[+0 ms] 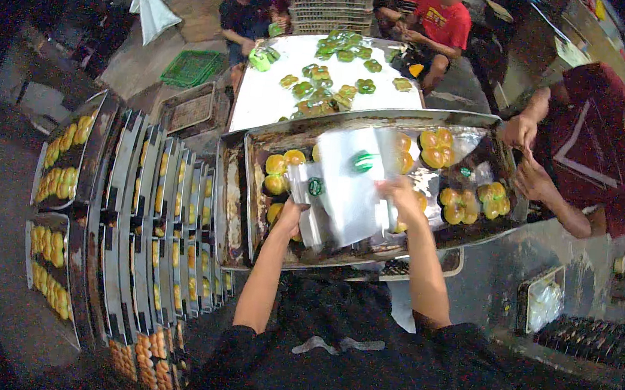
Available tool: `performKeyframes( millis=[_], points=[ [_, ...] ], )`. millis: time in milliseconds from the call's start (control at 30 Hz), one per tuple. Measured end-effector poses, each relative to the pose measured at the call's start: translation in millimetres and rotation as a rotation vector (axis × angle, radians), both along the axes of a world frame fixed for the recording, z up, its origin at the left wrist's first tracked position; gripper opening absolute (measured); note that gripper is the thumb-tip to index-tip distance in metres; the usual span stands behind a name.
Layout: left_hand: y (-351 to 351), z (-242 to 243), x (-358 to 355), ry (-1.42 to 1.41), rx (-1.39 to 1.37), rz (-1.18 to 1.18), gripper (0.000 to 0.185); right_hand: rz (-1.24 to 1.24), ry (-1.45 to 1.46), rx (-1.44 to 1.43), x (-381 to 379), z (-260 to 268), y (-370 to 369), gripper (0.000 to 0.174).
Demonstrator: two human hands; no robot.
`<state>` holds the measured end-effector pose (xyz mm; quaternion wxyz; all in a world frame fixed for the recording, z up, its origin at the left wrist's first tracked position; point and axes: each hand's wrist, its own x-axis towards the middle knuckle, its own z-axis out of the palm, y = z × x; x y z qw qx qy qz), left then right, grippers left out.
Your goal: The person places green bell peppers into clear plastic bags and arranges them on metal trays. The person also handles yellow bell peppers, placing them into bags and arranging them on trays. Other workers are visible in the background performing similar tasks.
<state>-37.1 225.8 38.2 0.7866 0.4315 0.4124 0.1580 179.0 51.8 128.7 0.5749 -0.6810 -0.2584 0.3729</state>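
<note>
My left hand (pixel 290 220) grips a sheaf of clear plastic bags (pixel 311 206) by its lower left side. A wider, blurred plastic bag (pixel 347 181) with a green printed mark spreads to the right of it, and my right hand (pixel 405 201) pinches its right edge. Both hands are above a dark, worn metal baking tray (pixel 249 211). Clover-shaped buns with a yellow-green glaze lie in the tray, among them a bun (pixel 436 148) at the back, a bun (pixel 459 205) to the right and a bun (pixel 281 169) at the left. The bags hide the tray's middle.
Bagged buns (pixel 346 46) lie on a white table (pixel 265 100) ahead. A rack of bun trays (pixel 139 178) stands close on my left. A person in a maroon shirt (pixel 595 126) works at the tray's right end; other people sit beyond. Crates (pixel 331 5) are stacked behind.
</note>
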Motion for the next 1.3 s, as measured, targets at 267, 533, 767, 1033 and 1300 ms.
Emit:
performKeyframes(
  millis=[267,533,767,1033,1300],
  points=[
    [3.3,14.3,-9.7,-0.489,-0.545,-0.043,0.078,0.011,-0.366,-0.418,-78.5,-41.1,60.7,0.043],
    [-17.5,59.8,-16.6,-0.272,-0.067,-0.03,0.05,-0.042,-0.734,-0.154,-89.0,7.9,36.6,0.053],
    [-48.7,97.7,3.4,-0.22,0.162,-0.254,0.043,0.126,0.438,0.124,-66.8,21.7,-21.9,0.052],
    [-94.1,77.9,61.2,-0.129,0.468,-0.367,0.058,-0.097,0.44,0.298,-17.3,8.0,-100.3,0.047],
    [-154.8,20.6,166.6,0.75,0.797,-0.408,0.095,-0.534,0.261,-0.12,45.3,1.6,-197.2,0.03]
  ],
)
